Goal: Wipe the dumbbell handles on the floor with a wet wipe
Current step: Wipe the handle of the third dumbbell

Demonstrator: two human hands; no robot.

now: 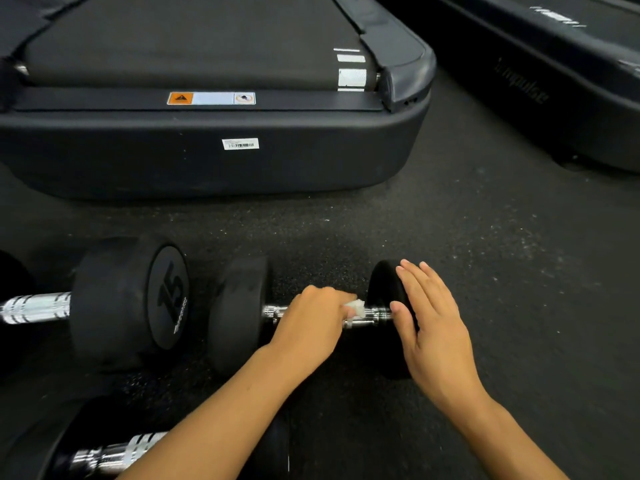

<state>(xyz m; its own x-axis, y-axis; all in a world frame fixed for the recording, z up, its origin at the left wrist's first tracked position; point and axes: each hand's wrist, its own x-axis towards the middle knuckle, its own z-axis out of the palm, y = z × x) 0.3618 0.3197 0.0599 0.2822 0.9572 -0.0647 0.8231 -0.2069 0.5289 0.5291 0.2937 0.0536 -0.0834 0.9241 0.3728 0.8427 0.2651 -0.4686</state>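
I am working on the dumbbell (311, 317) lying on the floor (502, 271) in the middle of my view, its chrome handle (370, 315) running left to right between two black heads. The wet wipe (356, 307) is bunched white against the handle, peeking out at the right side of my left hand (311, 318), whose fingers are curling closed around wipe and bar together. My right hand (429, 317) is resting flat, fingers spread and holding nothing, on the right head (384, 289), which I judge is steadying the weight against rolling. So the wiping hand is sitting on the bar itself, and the uncleaned lengths are lying along that same left-right axis: a short bit toward the right head, a longer bit toward the left head (239, 313). I am judging that the next stroke should slide sideways along the bar. Further left, a dumbbell marked 15 (128, 303) is waiting; another (117, 455) lies nearer. Beyond, the treadmill (214, 157) is sitting.
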